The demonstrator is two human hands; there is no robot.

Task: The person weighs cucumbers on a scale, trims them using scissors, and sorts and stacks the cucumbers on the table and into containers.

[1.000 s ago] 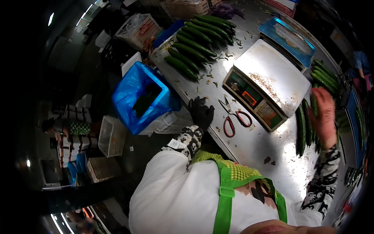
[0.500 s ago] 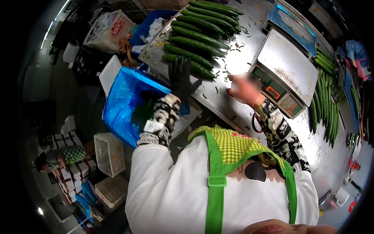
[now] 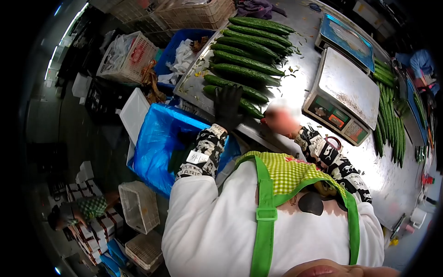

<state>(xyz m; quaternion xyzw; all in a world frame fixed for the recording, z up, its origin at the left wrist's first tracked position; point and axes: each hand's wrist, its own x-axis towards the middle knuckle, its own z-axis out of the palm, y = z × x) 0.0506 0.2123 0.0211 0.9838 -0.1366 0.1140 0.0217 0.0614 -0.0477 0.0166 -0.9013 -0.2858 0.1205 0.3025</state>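
My left hand [image 3: 228, 107], in a black glove, lies over the nearest cucumber [image 3: 251, 111] at the table's near edge. Its fingers are stretched across that cucumber, and the fingertips reach the one behind. My right hand [image 3: 282, 121] is at the right end of the same cucumber; it is blurred, so its fingers and anything in them cannot be made out. Several more cucumbers [image 3: 249, 62] lie side by side beyond my hands. A dark red ring [image 3: 333, 143] shows beside my right forearm. Below my left forearm stands a bin with a blue plastic liner [image 3: 152, 147].
A weighing scale [image 3: 346, 87] stands right of my right hand, with a blue tray [image 3: 346, 39] behind it. More cucumbers [image 3: 390, 120] lie farther right on the metal table [image 3: 369, 175]. Plastic crates [image 3: 138, 205] stand on the left, where another person [image 3: 83, 210] works.
My left hand has moved away from me and right, onto the nearest cucumber. My right hand has moved left to that cucumber's end. The whole view has shifted slightly.
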